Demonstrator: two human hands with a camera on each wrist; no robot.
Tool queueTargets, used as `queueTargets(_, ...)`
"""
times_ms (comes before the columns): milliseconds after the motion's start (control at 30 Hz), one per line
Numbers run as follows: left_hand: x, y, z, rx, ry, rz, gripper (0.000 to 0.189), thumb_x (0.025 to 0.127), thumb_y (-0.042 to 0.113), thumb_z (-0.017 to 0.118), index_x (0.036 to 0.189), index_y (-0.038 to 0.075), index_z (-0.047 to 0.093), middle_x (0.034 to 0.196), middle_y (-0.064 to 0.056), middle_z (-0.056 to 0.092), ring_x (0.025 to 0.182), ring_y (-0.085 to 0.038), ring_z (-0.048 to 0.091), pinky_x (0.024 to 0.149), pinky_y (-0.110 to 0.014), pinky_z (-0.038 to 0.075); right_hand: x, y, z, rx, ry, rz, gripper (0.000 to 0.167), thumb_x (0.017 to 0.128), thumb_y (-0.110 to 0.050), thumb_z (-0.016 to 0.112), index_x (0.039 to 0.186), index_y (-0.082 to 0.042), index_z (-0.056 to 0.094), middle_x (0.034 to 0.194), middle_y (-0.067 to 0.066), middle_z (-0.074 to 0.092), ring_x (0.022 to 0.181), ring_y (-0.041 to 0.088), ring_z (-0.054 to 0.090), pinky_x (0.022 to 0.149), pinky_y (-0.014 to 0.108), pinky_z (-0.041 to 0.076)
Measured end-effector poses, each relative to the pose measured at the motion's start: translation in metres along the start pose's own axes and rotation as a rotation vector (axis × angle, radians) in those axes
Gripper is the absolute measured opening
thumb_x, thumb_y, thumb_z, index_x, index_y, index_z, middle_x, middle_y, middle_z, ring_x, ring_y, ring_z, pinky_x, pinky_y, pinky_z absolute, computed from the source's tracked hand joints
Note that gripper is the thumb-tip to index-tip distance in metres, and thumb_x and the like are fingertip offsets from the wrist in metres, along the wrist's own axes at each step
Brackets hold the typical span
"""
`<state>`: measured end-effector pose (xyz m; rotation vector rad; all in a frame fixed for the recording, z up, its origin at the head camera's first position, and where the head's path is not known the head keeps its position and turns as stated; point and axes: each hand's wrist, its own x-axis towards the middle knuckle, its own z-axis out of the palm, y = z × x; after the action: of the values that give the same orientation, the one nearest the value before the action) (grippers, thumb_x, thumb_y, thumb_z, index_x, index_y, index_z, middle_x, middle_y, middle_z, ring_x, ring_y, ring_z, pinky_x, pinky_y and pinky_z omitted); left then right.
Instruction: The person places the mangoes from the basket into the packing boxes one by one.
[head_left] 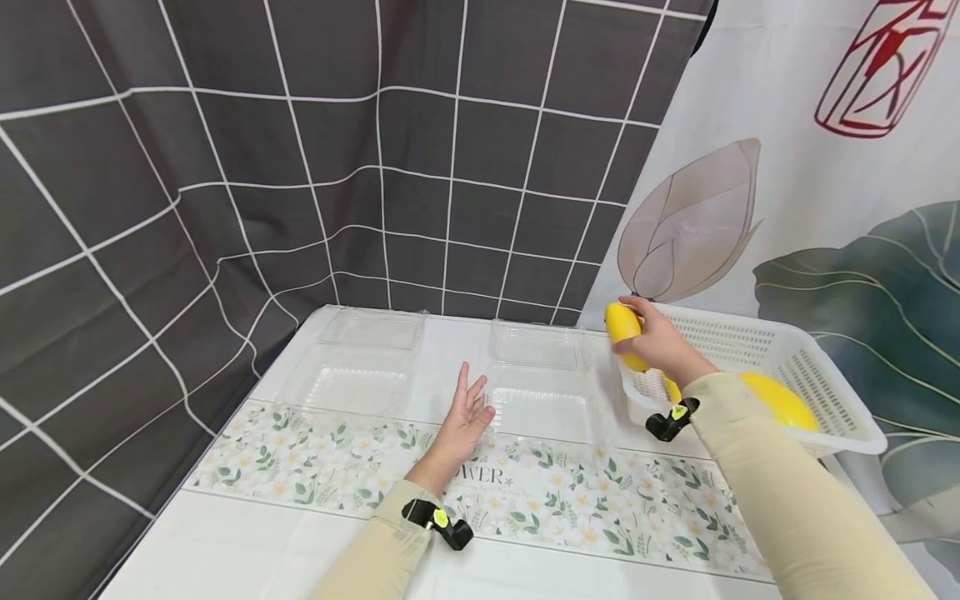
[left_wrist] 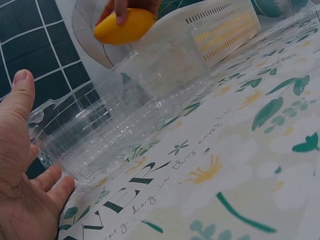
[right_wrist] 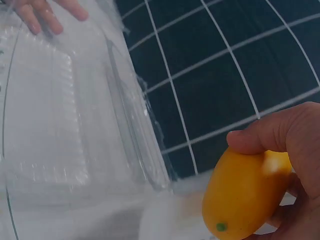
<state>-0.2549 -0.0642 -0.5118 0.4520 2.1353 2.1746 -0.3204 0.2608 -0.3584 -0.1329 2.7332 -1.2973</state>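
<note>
My right hand (head_left: 666,343) grips a yellow mango (head_left: 624,327) above the left end of a white plastic basket (head_left: 855,433). Up close in the right wrist view, the mango (right_wrist: 242,195) shows a green stem end, with the thumb across its upper side. My left hand (head_left: 463,418) holds nothing; its fingers are spread beside the left edge of a clear plastic clamshell box (head_left: 543,412). Whether they touch the box I cannot tell. That box lies with its lid (head_left: 540,346) folded back.
A second clear clamshell box (head_left: 352,390) lies unfolded at the left. More yellow fruit (head_left: 780,402) is in the basket, partly hidden by my right arm. A floral strip (head_left: 315,458) runs across the white table. A dark gridded curtain (head_left: 420,133) hangs behind.
</note>
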Motion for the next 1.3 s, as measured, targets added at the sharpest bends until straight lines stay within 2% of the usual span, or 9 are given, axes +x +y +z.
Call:
queueTargets(167,0.000,-0.001,-0.001,0.004,-0.005,0.002,0.088,0.103,0.017,0.052,0.162,0.029,-0.012,0.167,-0.016,0.021,0.150,-0.043,0.022,0.124,-0.051,0.019,0.003,-0.013,0.020,-0.029,-0.025,-0.063,0.090,0.085,0.001,0.072,0.160,-0.012,0.023,0.157,0.022,0.031,0.134,0.045,0.039,0.107,0.061,0.043)
queueTargets(400,0.001,-0.001,0.000,0.012,-0.001,0.024,0.085,0.105,0.012,0.049,0.162,0.027,-0.012,0.166,-0.018,0.022,0.149,-0.045,0.023,0.123,-0.053,0.020,0.007,-0.024,0.056,-0.015,-0.098,-0.111,0.090,0.081,0.004,0.075,0.156,-0.010,0.030,0.155,0.020,0.036,0.132,0.044,0.045,0.109,0.059,0.042)
queueTargets(567,0.001,-0.001,-0.001,0.025,0.005,0.019,0.086,0.104,0.019,0.052,0.162,0.028,-0.011,0.166,-0.017,0.023,0.149,-0.044,0.025,0.123,-0.053,0.021,0.007,-0.025,0.084,-0.040,-0.136,-0.153,0.090,0.077,0.005,0.078,0.154,-0.006,0.033,0.153,0.021,0.040,0.129,0.042,0.049,0.108,0.056,0.043)
queueTargets(800,0.001,-0.001,0.001,0.042,0.015,0.000,0.086,0.105,0.011,0.050,0.162,0.032,-0.010,0.166,-0.014,0.025,0.149,-0.041,0.028,0.123,-0.052,0.023,0.006,-0.021,0.116,-0.093,-0.175,-0.161,0.089,0.075,0.002,0.081,0.152,-0.010,0.039,0.149,0.016,0.048,0.122,0.034,0.055,0.107,0.051,0.046)
queueTargets(1000,0.001,0.000,0.001,0.053,0.026,-0.018,0.085,0.106,0.010,0.051,0.163,0.028,-0.010,0.165,-0.012,0.027,0.149,-0.038,0.030,0.123,-0.051,0.024,0.000,-0.023,0.136,-0.119,-0.208,-0.164,0.087,0.073,0.001,0.082,0.150,-0.007,0.043,0.143,0.015,0.055,0.114,0.031,0.057,0.103,0.051,0.048)
queueTargets(1300,0.000,0.000,0.000,0.050,0.018,-0.010,0.083,0.106,0.010,0.050,0.163,0.025,-0.009,0.165,-0.013,0.027,0.149,-0.037,0.031,0.123,-0.052,0.023,-0.004,-0.025,0.160,-0.178,-0.220,-0.166,0.082,0.073,-0.001,0.084,0.147,-0.006,0.048,0.137,0.012,0.059,0.112,0.027,0.058,0.103,0.050,0.048)
